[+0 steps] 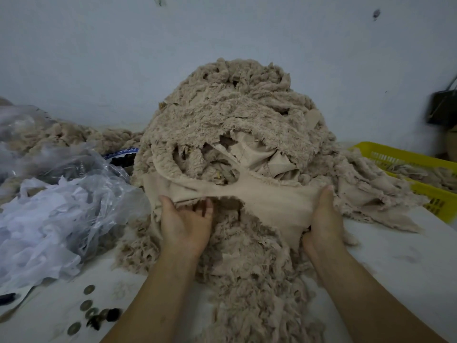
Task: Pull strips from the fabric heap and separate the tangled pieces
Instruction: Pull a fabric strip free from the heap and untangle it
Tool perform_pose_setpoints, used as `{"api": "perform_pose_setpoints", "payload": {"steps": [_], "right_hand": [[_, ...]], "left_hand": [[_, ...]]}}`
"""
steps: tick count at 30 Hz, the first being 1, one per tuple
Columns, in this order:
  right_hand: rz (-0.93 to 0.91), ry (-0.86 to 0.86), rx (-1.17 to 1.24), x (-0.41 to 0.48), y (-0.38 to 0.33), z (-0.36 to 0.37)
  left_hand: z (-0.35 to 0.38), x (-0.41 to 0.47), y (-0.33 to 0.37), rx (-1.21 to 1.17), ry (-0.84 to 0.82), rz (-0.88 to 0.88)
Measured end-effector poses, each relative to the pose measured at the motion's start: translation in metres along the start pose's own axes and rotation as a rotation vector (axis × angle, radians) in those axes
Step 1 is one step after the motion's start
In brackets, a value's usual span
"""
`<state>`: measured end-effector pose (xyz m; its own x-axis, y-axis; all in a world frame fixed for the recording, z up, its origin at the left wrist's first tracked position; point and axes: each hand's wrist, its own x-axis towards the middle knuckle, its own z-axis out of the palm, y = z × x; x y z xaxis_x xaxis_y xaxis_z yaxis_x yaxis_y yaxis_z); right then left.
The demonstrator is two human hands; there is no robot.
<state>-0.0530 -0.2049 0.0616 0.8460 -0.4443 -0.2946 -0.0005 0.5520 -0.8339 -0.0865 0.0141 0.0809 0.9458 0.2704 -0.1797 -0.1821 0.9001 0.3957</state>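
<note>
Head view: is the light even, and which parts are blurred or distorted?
Head view: dim, flat light with a bluish cast, no hard shadows; the fabric heap and the strip that the right hand grips are sharp; the plastic bags at left and the dark object at the right edge are smeared; the wide lens stretches the forearms.

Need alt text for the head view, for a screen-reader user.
A person's right hand grips a smooth beige fabric band at the front of a heap of fluffy strips on a white table; the left hand lies palm-up at the band's lower edge. Crumpled plastic bags lie left, a yellow basket right.
</note>
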Motion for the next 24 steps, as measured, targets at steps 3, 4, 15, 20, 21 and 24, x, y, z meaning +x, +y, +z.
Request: {"api": "perform_pose_setpoints", "payload": {"steps": [3,4,15,20,21,24], "right_hand": [[-0.011,0.092,0.005,0.003,-0.006,-0.002],[-0.012,0.107,0.004,0.002,-0.007,-0.002],[-0.095,0.103,-0.073,-0.003,-0.006,-0.001],[-0.146,0.064,-0.162,-0.002,-0.004,-0.001],[-0.162,0.04,-0.213,-0.002,-0.003,-0.001],[-0.287,-0.024,-0.485,-0.008,-0.002,-0.001]], "left_hand": [[-0.003,0.007,0.01,-0.019,0.071,0.051],[-0.005,0.009,0.012,-0.005,0.093,0.055],[0.0,-0.002,-0.003,0.137,-0.199,-0.178],[0.003,-0.009,-0.007,0.304,-0.23,-0.153],[0.003,-0.01,-0.008,0.351,-0.246,-0.138],[0.006,-0.019,-0.019,0.533,-0.297,-0.126]]}}
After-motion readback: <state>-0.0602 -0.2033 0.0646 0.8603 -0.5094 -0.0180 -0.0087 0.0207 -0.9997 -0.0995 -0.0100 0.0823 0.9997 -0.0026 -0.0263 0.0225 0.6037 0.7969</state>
